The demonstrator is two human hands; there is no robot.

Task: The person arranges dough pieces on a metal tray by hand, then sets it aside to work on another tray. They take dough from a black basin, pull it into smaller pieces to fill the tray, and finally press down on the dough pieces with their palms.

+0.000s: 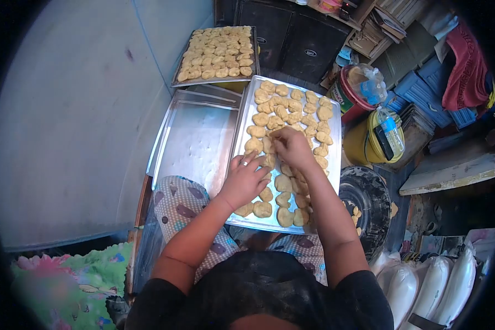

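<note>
A metal tray [242, 142] rests across my lap, covered with several pale dough pieces [283, 110]. My left hand [245, 179] lies on the tray's left side with its fingers spread over the pieces there. My right hand [291, 147] is over the tray's middle with its fingers pinched on a dough piece [275, 138]. More pieces [283, 215] lie near the front edge below my hands.
An empty metal tray [195, 140] sits left of my tray, a full tray of dough pieces [217, 52] beyond it. A blackened pan [368, 201] is at my right. A yellow bucket [368, 144] with bottles, a red bucket [353, 99], white sacks [440, 283] and a grey wall [71, 121] surround me.
</note>
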